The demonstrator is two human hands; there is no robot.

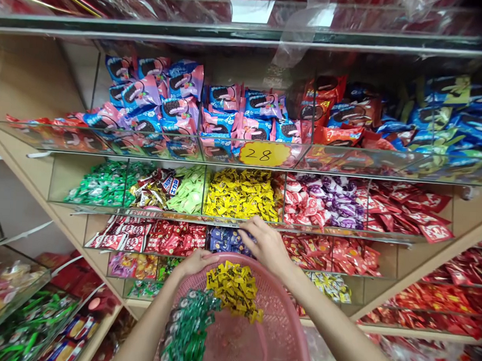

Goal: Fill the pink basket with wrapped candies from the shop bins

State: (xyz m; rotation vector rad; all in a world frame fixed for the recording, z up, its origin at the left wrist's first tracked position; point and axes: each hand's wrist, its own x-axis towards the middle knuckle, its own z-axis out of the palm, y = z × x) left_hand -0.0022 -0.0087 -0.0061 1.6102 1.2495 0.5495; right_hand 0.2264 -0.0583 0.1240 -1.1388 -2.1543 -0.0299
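Observation:
My left hand (197,262) grips the far left rim of a pink plastic basket (294,321), its fingers closed over the edge. Inside the basket, green-wrapped candies (189,327) lie at the left and yellow-wrapped candies (234,289) at the far side. Over the basket's far right rim is my right hand (264,245), fingers apart and slightly bent, with nothing seen in it. Its fingertips are just below the front edge of the bin of yellow candies (242,194) and in front of blue-wrapped candies (228,239).
Tiered shelves with clear dividers hold green candies (101,184), purple candies (346,201) and red packets (407,206). Above them, a yellow "28" tag (264,154) hangs on the clear front of the cookie shelf (174,145). More bins (27,320) stand at the lower left.

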